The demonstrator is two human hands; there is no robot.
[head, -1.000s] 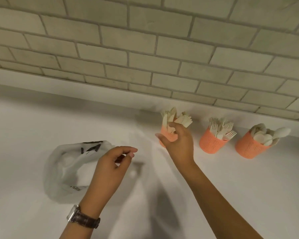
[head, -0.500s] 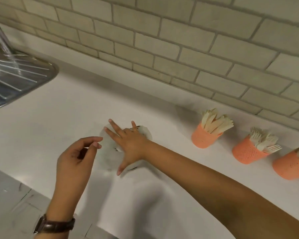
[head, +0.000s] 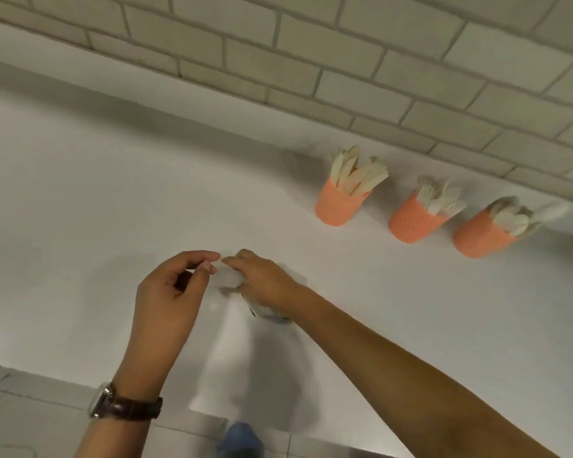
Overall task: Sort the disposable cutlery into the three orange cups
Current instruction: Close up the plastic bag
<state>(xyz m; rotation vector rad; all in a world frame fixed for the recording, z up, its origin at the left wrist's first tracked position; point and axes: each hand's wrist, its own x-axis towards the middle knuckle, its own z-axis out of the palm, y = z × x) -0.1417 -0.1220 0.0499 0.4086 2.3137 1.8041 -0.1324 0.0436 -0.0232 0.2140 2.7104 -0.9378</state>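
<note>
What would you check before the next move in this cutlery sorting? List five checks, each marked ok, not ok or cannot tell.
1. Cups upright on the counter, that is left cup, middle cup and right cup: ok.
2. One kind per cup, in that order knives, forks, spoons: ok.
3. Grip: right hand holds the plastic bag: ok.
4. Grip: left hand pinches the bag's edge: cannot tell, blurred.
5. Bag empty of cutlery: cannot tell, hands cover it.

Perforated orange plastic cups (head: 339, 208) stand on a smooth matt counter (head: 146, 193).
</note>
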